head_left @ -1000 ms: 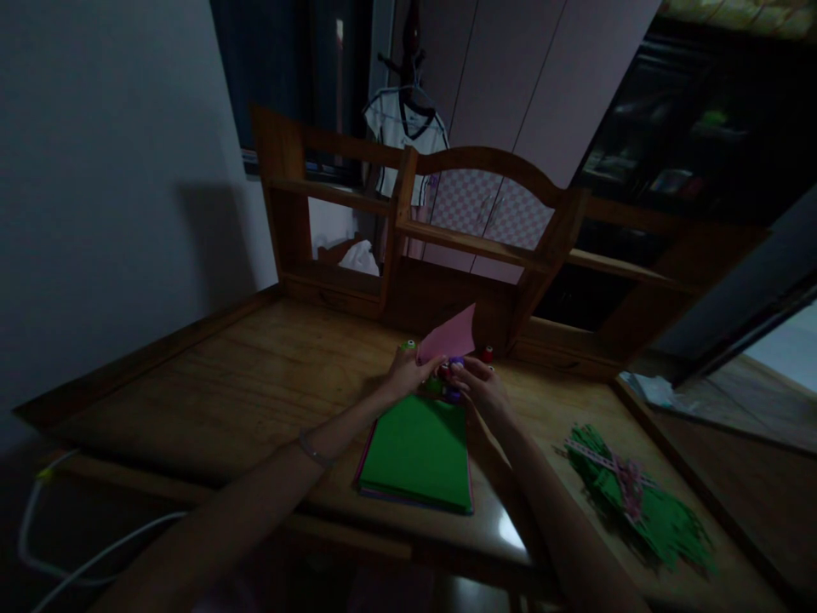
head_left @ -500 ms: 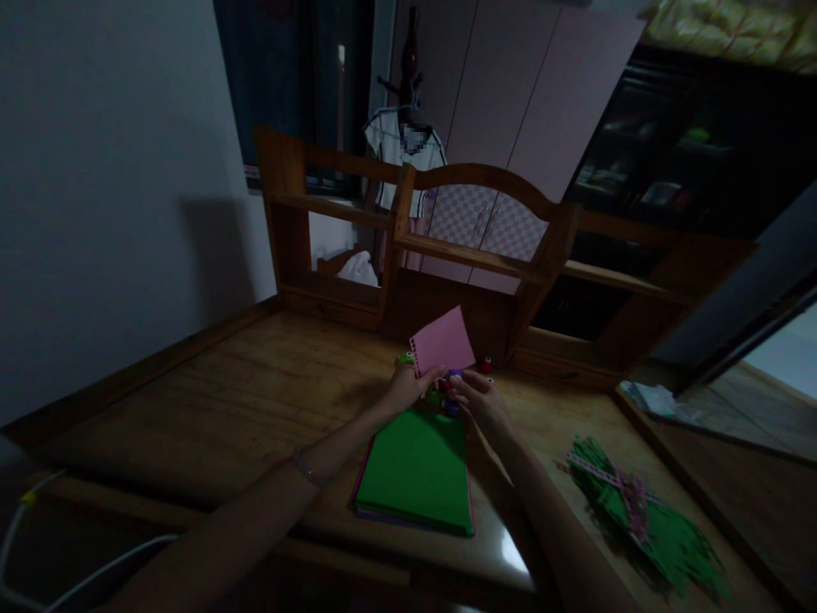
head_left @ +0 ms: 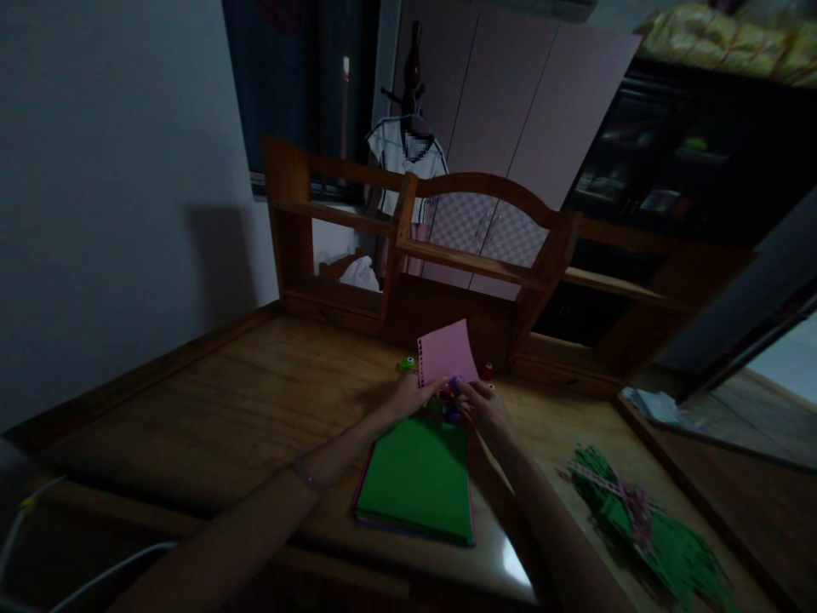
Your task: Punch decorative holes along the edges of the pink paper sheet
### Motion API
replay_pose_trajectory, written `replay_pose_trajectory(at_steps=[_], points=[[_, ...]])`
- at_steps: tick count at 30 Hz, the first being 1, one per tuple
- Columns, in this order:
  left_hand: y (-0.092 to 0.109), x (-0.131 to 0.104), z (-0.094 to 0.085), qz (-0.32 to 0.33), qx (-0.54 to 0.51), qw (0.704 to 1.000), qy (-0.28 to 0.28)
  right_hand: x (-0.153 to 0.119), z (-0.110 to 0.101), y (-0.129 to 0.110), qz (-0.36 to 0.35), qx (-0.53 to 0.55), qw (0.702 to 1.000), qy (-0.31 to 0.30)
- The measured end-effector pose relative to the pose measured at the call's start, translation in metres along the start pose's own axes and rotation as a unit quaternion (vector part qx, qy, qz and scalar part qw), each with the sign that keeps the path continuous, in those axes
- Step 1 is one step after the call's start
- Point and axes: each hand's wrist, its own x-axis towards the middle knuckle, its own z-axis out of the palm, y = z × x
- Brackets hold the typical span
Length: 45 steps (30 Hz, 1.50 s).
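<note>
A pink sheet (head_left: pixel 447 349) with a row of punched holes along its left edge is pinched at its lower edge by my left hand (head_left: pixel 410 395). My right hand (head_left: pixel 483 403) has its fingers closed on a small purple object (head_left: pixel 455 385) at the sheet's lower right. Small red, green and purple pieces lie between and below the hands, too small to tell apart. Beneath them, a stack of coloured sheets with a green one (head_left: pixel 414 477) on top lies on the table. A green figure with an eye (head_left: pixel 407 364) is behind my left hand.
A small red figure (head_left: pixel 488 371) stands behind my right hand. Green and pink cut paper strips (head_left: pixel 644 519) are heaped at the right of the wooden table (head_left: pixel 255 409). A wooden shelf (head_left: pixel 472 260) borders the back.
The view has tilted slightly up. The pink sheet stands a little more upright, and the green figure shows more clearly. My right fingers have shifted slightly on the purple object.
</note>
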Motion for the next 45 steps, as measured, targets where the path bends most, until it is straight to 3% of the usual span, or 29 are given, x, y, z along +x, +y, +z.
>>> replay_pose_trajectory(at_steps=[12,23,45], points=[[-0.007,-0.001,-0.002,0.013,-0.004,0.999,-0.034,0.0,0.0,0.002,0.036,0.036,0.999,0.009],[-0.007,0.0,-0.002,0.02,0.016,0.999,-0.033,-0.005,0.001,-0.001,0.033,0.044,0.998,-0.015],[-0.015,-0.001,-0.002,0.027,0.067,0.997,-0.032,-0.001,-0.001,-0.001,0.057,0.035,0.998,-0.006]])
